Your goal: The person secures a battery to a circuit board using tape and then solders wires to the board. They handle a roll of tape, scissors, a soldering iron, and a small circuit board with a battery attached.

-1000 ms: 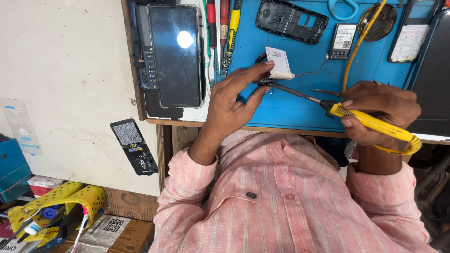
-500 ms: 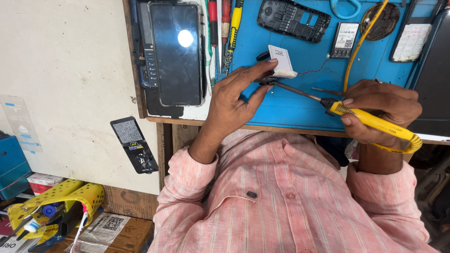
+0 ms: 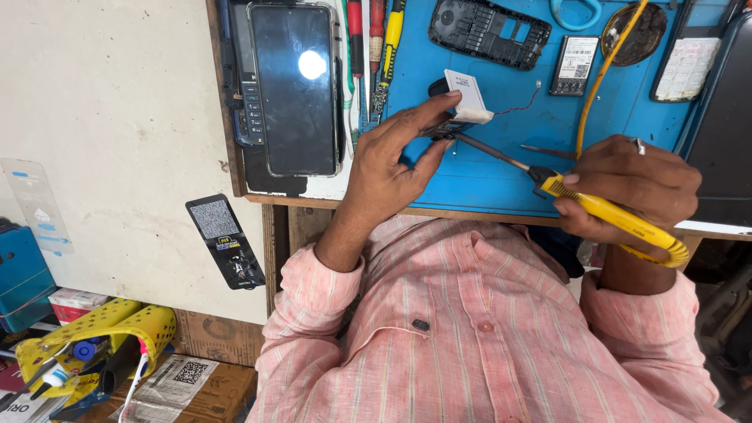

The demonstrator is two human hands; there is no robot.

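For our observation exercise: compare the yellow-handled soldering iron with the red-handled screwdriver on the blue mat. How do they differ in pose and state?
The yellow-handled soldering iron is gripped in the right hand; the red-handled screwdriver lies untouched on the blue mat. The iron slants across the mat, its tip at the small part pinched by the left hand; the screwdriver lies straight beside other tools. The iron trails a yellow cord; the screwdriver has none. Both have slim metal shafts.

Bare blue rubber work mat [image 3: 486,184]: open strip along the near desk edge, between both hands. Obstacles: large black glossy smartphone [image 3: 296,88] at left, red and yellow-handled screwdrivers [image 3: 374,47] beside it, black plastic phone housing [image 3: 487,30] at the far edge, yellow cord [image 3: 607,66] crossing right.
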